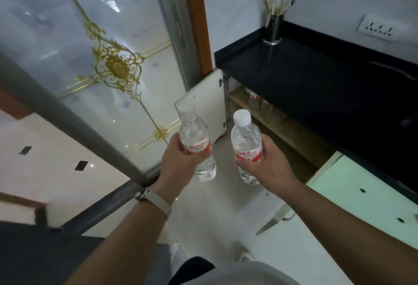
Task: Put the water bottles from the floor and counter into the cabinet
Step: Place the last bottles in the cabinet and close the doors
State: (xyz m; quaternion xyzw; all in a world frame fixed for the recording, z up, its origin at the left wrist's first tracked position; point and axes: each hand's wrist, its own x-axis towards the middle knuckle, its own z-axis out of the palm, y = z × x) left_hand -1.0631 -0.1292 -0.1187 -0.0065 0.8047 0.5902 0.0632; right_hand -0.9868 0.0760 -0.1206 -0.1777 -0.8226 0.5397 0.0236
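From the head camera, the person stands before the open cabinet (282, 130) under the dark counter (316, 76), 1 bottle in each hand. The left hand (178, 162) is wrapped closed around the left bottle (196, 142) at its red label, fingers curled across the front. The right hand (267, 167) is closed the same way on the right bottle (246, 142), thumb over its label. Both bottles are upright in the air above the pale floor (226, 216), just short of the cabinet opening, caps on.

Both look full of clear water, so I'd judge them moderately heavy for one hand. The thin plastic walls should give a little under a squeeze, and the labelled waist seems the sensible place to hold, as both hands do now. Smooth plastic could slip if wet, but nothing here looks fragile.

Inside, on the wooden shelf (289, 133), a few stored bottles (254, 100) stand towards the back left. The 2 doors (203, 101) hang open.
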